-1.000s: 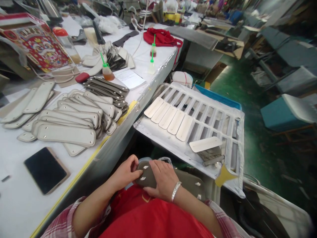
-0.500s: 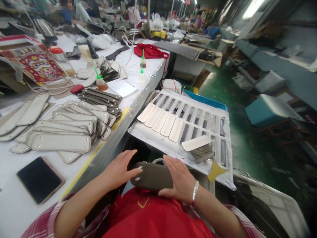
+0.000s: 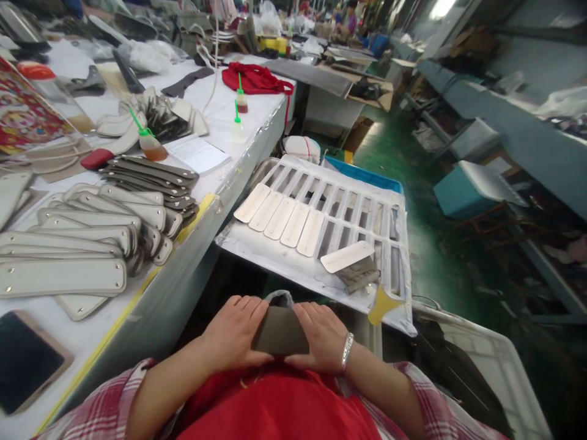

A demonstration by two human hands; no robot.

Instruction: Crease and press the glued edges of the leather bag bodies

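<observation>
A dark olive-grey strap piece [image 3: 281, 331] lies crosswise in front of my red apron [image 3: 279, 403]. My left hand [image 3: 238, 333] grips its left end, fingers over the far edge and thumb along the near edge. On the other end my right hand [image 3: 318, 337], with a silvery bracelet at the wrist, holds it the same way. Both ends of the piece are hidden under my hands. Beyond them a white slotted rack [image 3: 275, 244] carries several pale strips [image 3: 279, 219] in a row. One more pale strip [image 3: 347, 256] sits askew on grey pieces there.
On the white table at left are overlapping pale pieces with rivets [image 3: 64, 275], dark pieces [image 3: 151, 177], a phone [image 3: 27, 360] and a green-tipped bottle [image 3: 151, 145]. A yellow piece [image 3: 383, 305] hangs at the rack's near corner. A blue crate [image 3: 362, 174] stands behind the rack.
My left hand has come down onto the dark piece's left end and closed around it; before, its fingers were spread. The right hand has kept its hold. The view has shifted right.
</observation>
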